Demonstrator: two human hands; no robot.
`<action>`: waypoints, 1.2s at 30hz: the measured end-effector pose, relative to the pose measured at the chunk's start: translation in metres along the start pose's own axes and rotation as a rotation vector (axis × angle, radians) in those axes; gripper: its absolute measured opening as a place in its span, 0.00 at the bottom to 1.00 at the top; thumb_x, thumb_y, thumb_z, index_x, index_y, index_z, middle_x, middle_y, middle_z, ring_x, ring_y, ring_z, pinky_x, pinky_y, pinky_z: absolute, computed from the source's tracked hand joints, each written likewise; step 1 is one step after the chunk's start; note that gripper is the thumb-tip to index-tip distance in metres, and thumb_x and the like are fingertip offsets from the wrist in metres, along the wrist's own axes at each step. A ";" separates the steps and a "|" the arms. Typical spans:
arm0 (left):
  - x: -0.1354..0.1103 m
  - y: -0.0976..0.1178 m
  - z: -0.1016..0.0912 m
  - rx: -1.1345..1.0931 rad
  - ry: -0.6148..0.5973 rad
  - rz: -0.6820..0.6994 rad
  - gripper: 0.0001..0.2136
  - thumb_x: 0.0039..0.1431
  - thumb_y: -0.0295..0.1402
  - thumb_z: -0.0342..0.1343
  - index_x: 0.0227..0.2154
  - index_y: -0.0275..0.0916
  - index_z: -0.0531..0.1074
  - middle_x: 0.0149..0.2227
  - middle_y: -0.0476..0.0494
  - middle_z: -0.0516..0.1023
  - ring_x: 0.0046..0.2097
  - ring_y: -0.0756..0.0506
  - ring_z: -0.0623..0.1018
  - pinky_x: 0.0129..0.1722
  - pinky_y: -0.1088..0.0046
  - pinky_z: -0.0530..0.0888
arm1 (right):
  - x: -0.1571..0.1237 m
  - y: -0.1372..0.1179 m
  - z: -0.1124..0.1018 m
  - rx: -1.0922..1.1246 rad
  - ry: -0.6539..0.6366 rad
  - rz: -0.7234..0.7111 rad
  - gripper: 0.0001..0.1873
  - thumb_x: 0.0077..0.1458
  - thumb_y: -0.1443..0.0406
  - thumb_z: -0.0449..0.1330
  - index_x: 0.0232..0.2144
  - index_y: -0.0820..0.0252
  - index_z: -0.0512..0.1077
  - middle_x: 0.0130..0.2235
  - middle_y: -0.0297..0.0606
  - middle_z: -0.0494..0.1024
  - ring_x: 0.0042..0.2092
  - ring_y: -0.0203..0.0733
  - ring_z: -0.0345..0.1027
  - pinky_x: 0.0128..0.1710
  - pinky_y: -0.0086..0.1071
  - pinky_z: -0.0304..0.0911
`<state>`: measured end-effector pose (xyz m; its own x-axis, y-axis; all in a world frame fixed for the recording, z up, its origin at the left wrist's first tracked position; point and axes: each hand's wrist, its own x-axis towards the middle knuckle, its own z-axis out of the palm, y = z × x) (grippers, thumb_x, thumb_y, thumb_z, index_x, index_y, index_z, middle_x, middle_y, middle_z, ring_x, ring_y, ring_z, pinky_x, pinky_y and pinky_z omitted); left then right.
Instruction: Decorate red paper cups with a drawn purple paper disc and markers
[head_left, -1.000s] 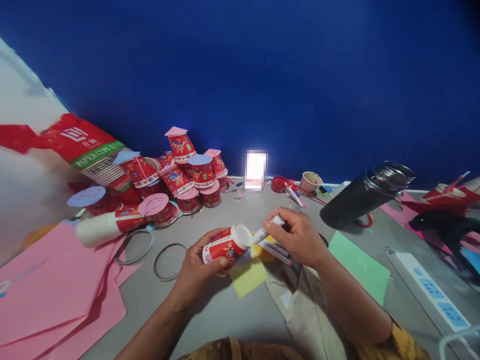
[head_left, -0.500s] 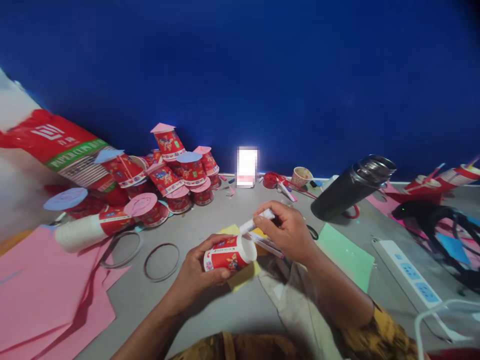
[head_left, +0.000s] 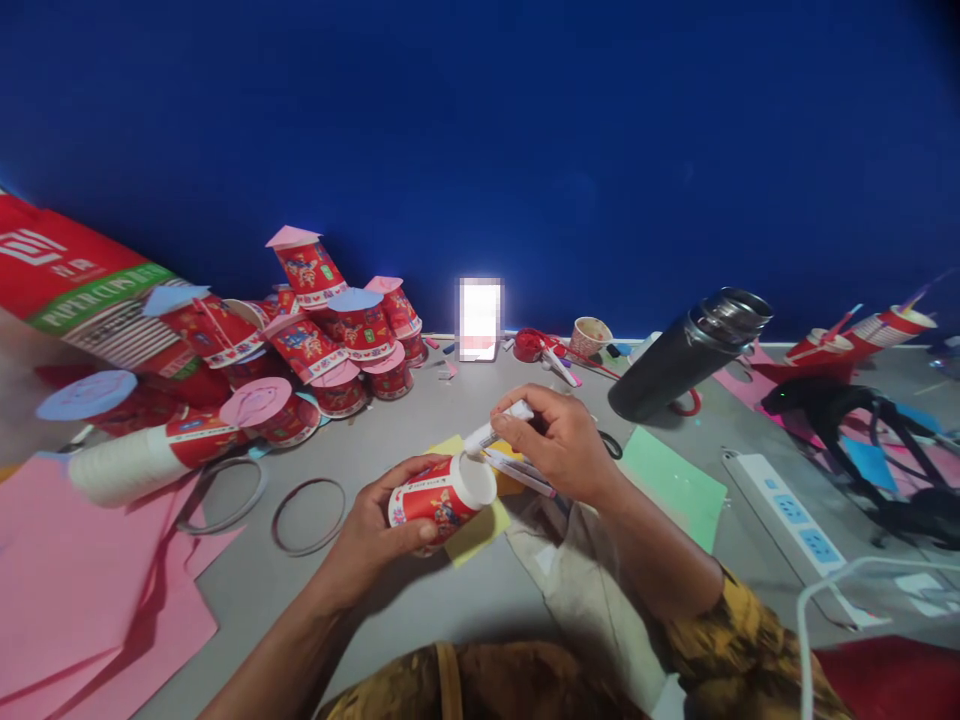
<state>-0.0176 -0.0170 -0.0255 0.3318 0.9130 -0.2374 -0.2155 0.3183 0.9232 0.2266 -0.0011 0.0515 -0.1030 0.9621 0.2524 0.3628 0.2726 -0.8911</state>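
My left hand is wrapped round a red printed paper cup, tilted on its side with its white rim towards the right. My right hand is closed on a white glue stick, whose tip meets the upper edge of the cup's rim. Yellow paper lies under the cup. White pens rest on the table just below my right hand. A beige cloth lies beneath my right forearm.
Red cups with pink and blue paper tops are piled at the left, near a stack of cups and pink sheets. A black flask, green paper and power strip are at the right. A glowing phone stands behind.
The whole view has shifted, so things sit a little further left and higher. My hands keep their hold, and the stick's tip stays at the cup's rim.
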 end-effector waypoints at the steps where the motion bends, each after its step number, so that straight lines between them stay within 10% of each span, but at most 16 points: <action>1: 0.000 0.000 0.000 0.004 -0.023 -0.016 0.33 0.33 0.40 0.82 0.48 0.40 0.85 0.39 0.38 0.87 0.34 0.43 0.82 0.31 0.74 0.79 | 0.000 -0.001 -0.001 0.028 -0.027 -0.006 0.11 0.61 0.57 0.63 0.35 0.59 0.78 0.26 0.30 0.74 0.26 0.33 0.63 0.26 0.26 0.57; 8: 0.002 -0.002 0.000 -0.214 -0.025 -0.057 0.33 0.33 0.40 0.83 0.47 0.38 0.84 0.39 0.37 0.88 0.34 0.42 0.85 0.34 0.71 0.82 | -0.008 -0.013 -0.025 -0.050 -0.390 -0.137 0.12 0.63 0.56 0.65 0.37 0.59 0.80 0.23 0.27 0.72 0.23 0.31 0.59 0.25 0.26 0.52; 15: 0.003 0.005 -0.006 -0.501 0.054 -0.014 0.35 0.39 0.40 0.82 0.54 0.38 0.81 0.47 0.33 0.87 0.46 0.33 0.87 0.44 0.57 0.87 | 0.011 0.017 -0.024 -0.450 -0.008 0.054 0.10 0.62 0.59 0.65 0.42 0.57 0.80 0.30 0.32 0.78 0.29 0.36 0.64 0.32 0.30 0.53; 27: 0.013 0.003 -0.017 -0.657 0.121 -0.033 0.23 0.45 0.41 0.79 0.44 0.43 0.83 0.49 0.40 0.88 0.46 0.35 0.88 0.44 0.61 0.86 | 0.010 0.114 0.001 -0.115 -0.169 0.283 0.15 0.59 0.60 0.63 0.46 0.60 0.81 0.33 0.33 0.81 0.33 0.38 0.69 0.35 0.31 0.60; 36: 0.018 0.005 -0.007 -0.579 0.272 -0.005 0.14 0.61 0.34 0.66 0.49 0.37 0.80 0.45 0.38 0.88 0.44 0.40 0.88 0.44 0.66 0.86 | 0.001 0.122 0.010 -0.530 -0.091 -0.014 0.11 0.59 0.65 0.67 0.45 0.59 0.82 0.47 0.46 0.81 0.51 0.52 0.69 0.58 0.47 0.61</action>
<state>-0.0194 0.0034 -0.0277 0.1058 0.9191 -0.3796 -0.7011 0.3397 0.6270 0.2615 0.0332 -0.0611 -0.1825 0.9608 0.2087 0.7761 0.2711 -0.5693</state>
